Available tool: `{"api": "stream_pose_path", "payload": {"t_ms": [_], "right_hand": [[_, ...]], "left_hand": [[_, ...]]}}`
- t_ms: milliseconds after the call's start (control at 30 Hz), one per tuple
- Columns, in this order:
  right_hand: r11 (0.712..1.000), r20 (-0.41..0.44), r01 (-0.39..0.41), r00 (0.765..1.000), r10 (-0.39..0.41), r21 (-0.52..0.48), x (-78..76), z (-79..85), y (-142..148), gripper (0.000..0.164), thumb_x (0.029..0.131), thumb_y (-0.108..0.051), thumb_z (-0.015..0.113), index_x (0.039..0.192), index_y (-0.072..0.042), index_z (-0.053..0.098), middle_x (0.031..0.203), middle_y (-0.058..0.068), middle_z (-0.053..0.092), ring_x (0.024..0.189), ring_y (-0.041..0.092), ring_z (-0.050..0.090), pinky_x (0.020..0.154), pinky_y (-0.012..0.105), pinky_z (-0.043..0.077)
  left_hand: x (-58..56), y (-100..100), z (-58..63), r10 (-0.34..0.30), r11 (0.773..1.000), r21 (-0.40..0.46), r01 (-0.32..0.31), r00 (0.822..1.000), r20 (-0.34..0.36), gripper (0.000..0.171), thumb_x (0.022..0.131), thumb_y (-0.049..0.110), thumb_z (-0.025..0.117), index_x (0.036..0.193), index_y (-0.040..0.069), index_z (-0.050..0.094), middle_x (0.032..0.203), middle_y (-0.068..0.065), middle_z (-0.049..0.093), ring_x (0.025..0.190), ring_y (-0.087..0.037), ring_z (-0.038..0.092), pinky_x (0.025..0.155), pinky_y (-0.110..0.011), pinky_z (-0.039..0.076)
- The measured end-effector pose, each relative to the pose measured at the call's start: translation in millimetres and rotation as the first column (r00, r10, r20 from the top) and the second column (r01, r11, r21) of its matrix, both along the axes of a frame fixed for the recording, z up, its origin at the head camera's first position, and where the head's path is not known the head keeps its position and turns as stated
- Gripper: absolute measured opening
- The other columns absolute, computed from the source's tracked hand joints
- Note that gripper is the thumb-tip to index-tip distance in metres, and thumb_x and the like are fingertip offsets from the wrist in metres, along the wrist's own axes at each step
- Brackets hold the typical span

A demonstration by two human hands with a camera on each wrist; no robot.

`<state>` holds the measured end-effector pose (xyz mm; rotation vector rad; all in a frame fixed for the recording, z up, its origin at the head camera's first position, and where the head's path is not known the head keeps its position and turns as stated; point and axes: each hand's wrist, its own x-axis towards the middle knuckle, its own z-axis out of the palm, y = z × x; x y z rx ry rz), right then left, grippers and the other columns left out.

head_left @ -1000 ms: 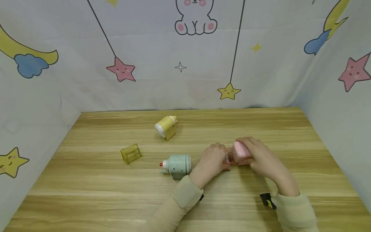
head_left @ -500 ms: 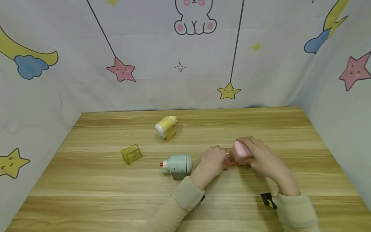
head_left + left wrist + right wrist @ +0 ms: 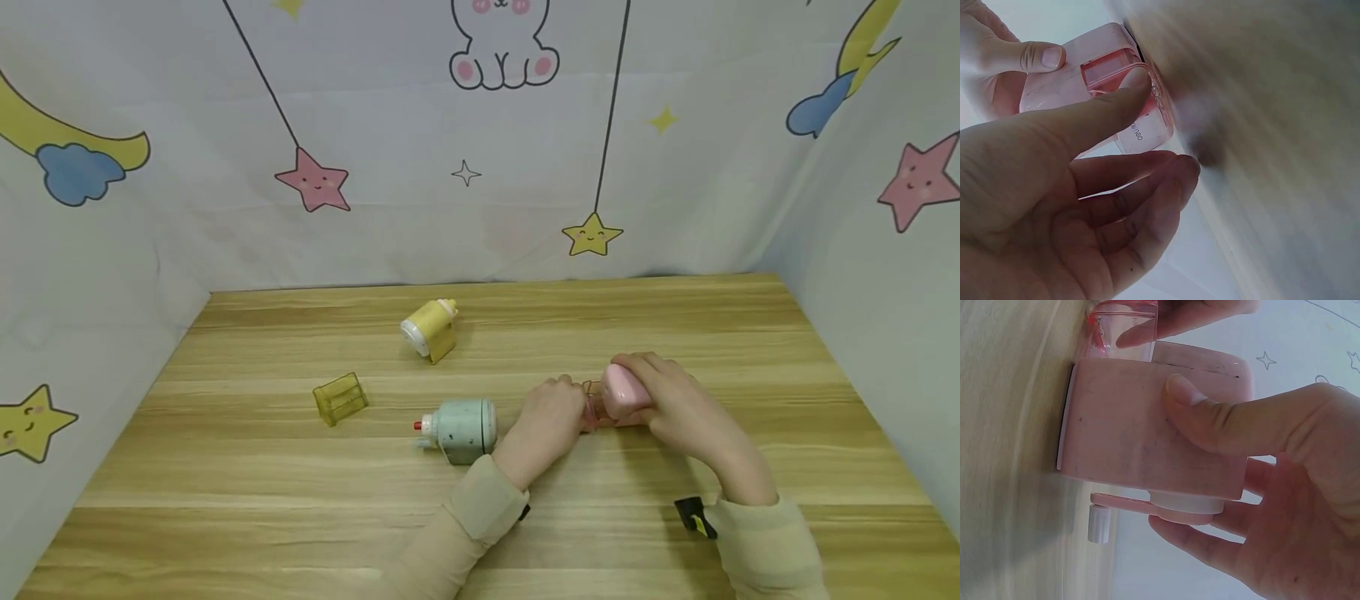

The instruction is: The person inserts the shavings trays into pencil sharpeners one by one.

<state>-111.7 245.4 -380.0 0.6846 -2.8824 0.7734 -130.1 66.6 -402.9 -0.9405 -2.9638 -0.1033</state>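
Note:
On the right of the table in the head view, my right hand (image 3: 678,417) grips a pink pencil sharpener (image 3: 624,392). Its thumb presses one broad side in the right wrist view, and the other fingers reach round near the crank handle (image 3: 1125,503). A clear pink shavings drawer (image 3: 1141,131) juts from the sharpener's opening. My left hand (image 3: 546,421) holds this drawer, thumb (image 3: 1135,81) on its rim and forefinger on the far side. The left hand's remaining fingers are curled. From the head camera, that hand hides part of the drawer.
Left of my left wrist lies a mint-green sharpener (image 3: 463,429) with a red tip. Further back is a yellow sharpener (image 3: 430,327) with a white base. A translucent yellow drawer (image 3: 341,398) rests on the left. Printed cloth walls (image 3: 450,242) enclose the wooden table (image 3: 262,500).
The clear pink drawer has shifted and turned slightly at the sharpener's opening, and the left fingertips have moved a little with it. The right hand and the pink sharpener hold nearly still.

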Motion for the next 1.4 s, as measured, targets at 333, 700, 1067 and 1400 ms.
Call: {"api": "stream_pose_path", "payload": {"t_ms": [333,700,1067,1400], "right_hand": [[1.0,-0.014,0.0,1.0,0.0,0.008,0.7,1.5,-1.4,0.059,0.067,-0.004,0.073,0.121,-0.005,0.05,0.115,0.016,0.056,0.099,0.033,0.049,0.083,0.056,0.043],[1.0,-0.023,-0.004,1.0,0.004,0.011,-0.3,0.7,-1.5,0.06,0.066,-0.004,0.074,0.121,-0.005,0.05,0.114,0.016,0.056,0.098,0.033,0.05,0.081,0.056,0.044],[1.0,-0.029,-0.011,1.0,0.011,0.008,0.0,1.6,-2.5,0.061,0.065,-0.003,0.074,0.121,-0.004,0.05,0.113,0.016,0.057,0.098,0.032,0.051,0.081,0.055,0.045],[1.0,-0.028,-0.012,1.0,0.012,0.004,-1.5,-0.1,-1.1,0.06,0.066,-0.005,0.075,0.121,-0.005,0.05,0.113,0.014,0.056,0.099,0.03,0.05,0.082,0.054,0.045]], "left_hand": [[0.6,1.2,-1.3,0.012,0.999,-0.034,-0.014,0.999,-0.047,0.019,0.077,0.032,0.068,0.082,0.013,0.068,0.077,-0.001,0.062,0.067,-0.014,0.055,0.054,-0.027,0.051],[1.9,3.9,-0.5,0.015,0.995,-0.102,-0.024,0.995,-0.094,0.025,0.076,0.037,0.068,0.087,0.015,0.068,0.079,0.001,0.063,0.069,-0.013,0.055,0.054,-0.025,0.051],[3.4,6.1,-0.5,0.02,0.99,-0.137,-0.039,0.99,-0.137,0.039,0.072,0.05,0.066,0.09,0.016,0.067,0.078,0.003,0.062,0.067,-0.012,0.055,0.051,-0.024,0.049],[3.2,8.2,-3.7,0.03,0.986,-0.155,-0.057,0.985,-0.169,0.041,0.071,0.053,0.062,0.09,0.017,0.066,0.078,0.004,0.062,0.067,-0.011,0.054,0.052,-0.023,0.047]]}}
